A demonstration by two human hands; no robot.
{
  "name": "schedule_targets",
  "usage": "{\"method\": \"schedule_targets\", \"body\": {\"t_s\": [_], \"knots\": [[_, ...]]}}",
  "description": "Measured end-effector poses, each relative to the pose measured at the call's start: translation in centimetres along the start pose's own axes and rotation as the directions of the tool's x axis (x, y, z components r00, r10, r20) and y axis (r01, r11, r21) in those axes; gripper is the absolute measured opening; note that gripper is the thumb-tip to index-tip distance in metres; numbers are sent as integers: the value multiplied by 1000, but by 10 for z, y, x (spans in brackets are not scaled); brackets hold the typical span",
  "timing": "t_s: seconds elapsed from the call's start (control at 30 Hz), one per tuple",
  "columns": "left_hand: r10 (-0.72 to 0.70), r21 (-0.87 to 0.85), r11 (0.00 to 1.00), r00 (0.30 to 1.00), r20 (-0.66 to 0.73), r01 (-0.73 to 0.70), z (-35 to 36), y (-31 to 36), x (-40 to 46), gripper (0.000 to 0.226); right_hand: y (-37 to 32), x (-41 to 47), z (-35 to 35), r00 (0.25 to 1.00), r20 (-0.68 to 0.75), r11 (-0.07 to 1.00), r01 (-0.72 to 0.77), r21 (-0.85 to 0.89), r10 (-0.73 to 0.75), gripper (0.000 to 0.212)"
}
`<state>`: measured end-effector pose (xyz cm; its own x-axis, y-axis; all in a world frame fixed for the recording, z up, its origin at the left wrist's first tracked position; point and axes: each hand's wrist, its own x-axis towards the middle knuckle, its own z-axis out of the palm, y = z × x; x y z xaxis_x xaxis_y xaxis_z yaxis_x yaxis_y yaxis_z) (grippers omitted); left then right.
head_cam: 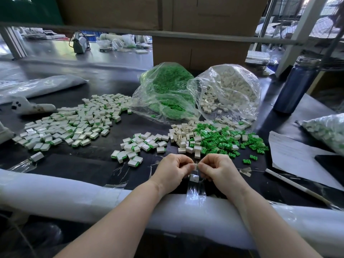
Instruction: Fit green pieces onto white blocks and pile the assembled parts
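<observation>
A dark, glossy counter fills the scene, its near edge padded with white foam wrap. Large brown cardboard boxes stand at the far side under a grey metal rail. Daylight enters through windows far right.

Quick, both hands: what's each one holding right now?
Left hand: fingers curled, pinching a small white block.
Right hand: fingers curled, pinching the same block from the other side.
</observation>
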<state>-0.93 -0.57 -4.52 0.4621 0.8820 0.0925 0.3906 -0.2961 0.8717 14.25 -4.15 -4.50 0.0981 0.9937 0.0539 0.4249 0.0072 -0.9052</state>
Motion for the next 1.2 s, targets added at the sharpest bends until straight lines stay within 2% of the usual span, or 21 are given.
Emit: {"method": "schedule_targets", "body": {"t_s": [0.33, 0.47, 0.6, 0.63, 0.8, 1.0, 1.2], "knots": [[22, -139, 990, 998, -65, -31, 3, 3, 1, 14, 1, 0, 0, 993, -115, 978, 41, 206, -17, 14], [76, -49, 996, 993, -86, -81, 4, 0, 0, 26, 0, -1, -1, 995, -103, 964, 30, 265, -2, 12], [101, -30, 994, 985, -138, -106, 4, -1, 1, 6, -2, -3, -2, 997, -75, 946, 32, 323, -8, 10], [90, -37, 995, 988, -124, -95, 3, -1, 1, 10, -3, -4, -2, 997, -77, 944, 34, 329, -9, 10], [32, -97, 995, 998, -55, -38, 1, -1, 1, 13, -2, -3, -1, 995, -97, 974, 19, 225, 3, 11], [-9, -72, 997, 1000, -8, 9, 0, -3, 1, 12, -5, -4, 0, 995, -79, 998, 55, 30, -53, 17], [15, 4, 1000, 1000, 22, -16, 0, -5, 1, 10, -5, -4, -3, 999, 2, 999, 32, 29, -32, 15]]}}
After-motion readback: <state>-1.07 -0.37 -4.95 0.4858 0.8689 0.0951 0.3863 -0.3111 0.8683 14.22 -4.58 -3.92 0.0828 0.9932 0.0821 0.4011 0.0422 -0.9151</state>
